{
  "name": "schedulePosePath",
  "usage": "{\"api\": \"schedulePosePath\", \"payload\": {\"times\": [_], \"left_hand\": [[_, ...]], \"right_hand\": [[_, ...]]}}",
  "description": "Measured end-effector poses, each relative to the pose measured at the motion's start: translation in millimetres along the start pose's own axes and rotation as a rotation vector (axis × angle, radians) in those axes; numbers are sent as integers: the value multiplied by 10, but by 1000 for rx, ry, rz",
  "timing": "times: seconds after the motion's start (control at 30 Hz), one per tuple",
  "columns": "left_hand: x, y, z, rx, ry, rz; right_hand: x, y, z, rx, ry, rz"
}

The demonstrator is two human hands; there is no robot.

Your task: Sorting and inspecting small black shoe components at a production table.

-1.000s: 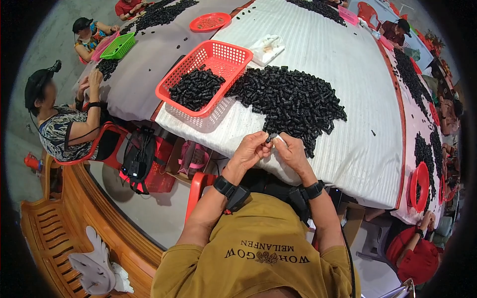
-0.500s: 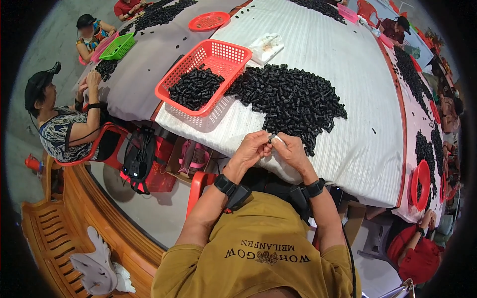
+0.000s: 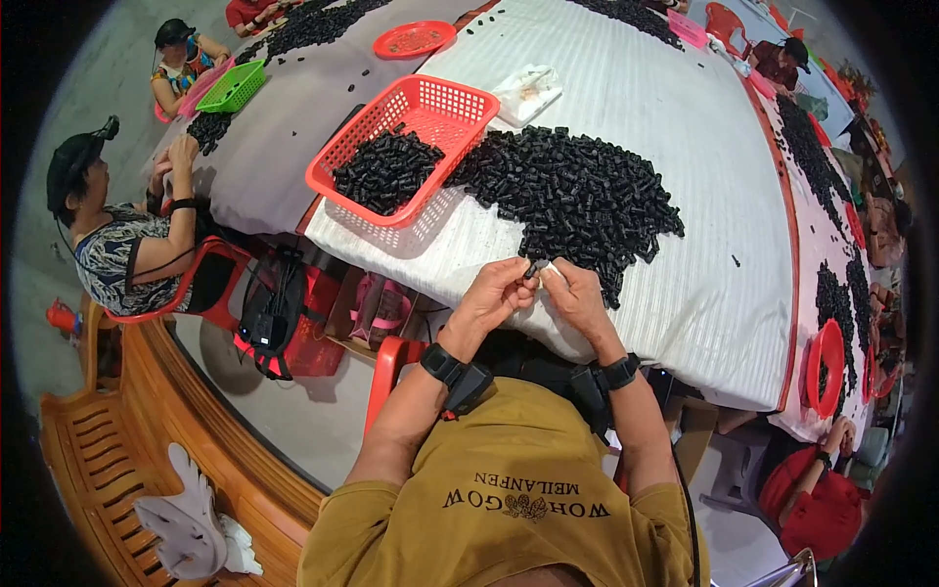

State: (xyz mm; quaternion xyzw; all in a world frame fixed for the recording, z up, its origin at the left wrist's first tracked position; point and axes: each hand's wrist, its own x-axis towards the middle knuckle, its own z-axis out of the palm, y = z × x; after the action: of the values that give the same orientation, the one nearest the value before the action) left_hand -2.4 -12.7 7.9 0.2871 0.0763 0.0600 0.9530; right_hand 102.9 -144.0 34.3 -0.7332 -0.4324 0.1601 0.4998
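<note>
"Two hands, nearest us: what have they got?"

"The left hand (image 3: 497, 295) pinches a small black piece (image 3: 533, 270) between thumb and fingertips, above the near part of the white cloth (image 3: 704, 328). The right hand (image 3: 577, 298) is curled just beside it, a pale bit (image 3: 547, 264) showing at its fingertips; whether it is clamped on that, I can't tell."

"How would the piece handle?"

"Light, I'd guess, and fairly stiff: its fellows keep their stubby shape in the black heap (image 3: 587, 201). The sheen on them hints at slipping. I'd take it by the sides near one end, leaving the other free. Fragile or not, I can't judge."

"Anything different from half a second ago?"

"Little. The right thumb seems a shade farther from the left fingers. The heap just beyond looks the same, and so does the red basket (image 3: 391, 223) to its left, partly filled with like pieces."

"Farther off?"

"The crumpled white bag (image 3: 528, 93) hasn't moved, and the seated co-worker (image 3: 147, 249) on the left still has both hands raised."
</note>
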Motion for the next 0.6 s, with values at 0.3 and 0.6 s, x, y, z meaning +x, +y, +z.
{"api": "schedulePosePath", "payload": {"times": [0.3,0.6], "left_hand": [[-4,12,7,23,14,-17],[30,-7,2,42,45,-21]], "right_hand": [[0,24,5,-2,3,-34],[4,18,-7,-45,-40,-64]]}}
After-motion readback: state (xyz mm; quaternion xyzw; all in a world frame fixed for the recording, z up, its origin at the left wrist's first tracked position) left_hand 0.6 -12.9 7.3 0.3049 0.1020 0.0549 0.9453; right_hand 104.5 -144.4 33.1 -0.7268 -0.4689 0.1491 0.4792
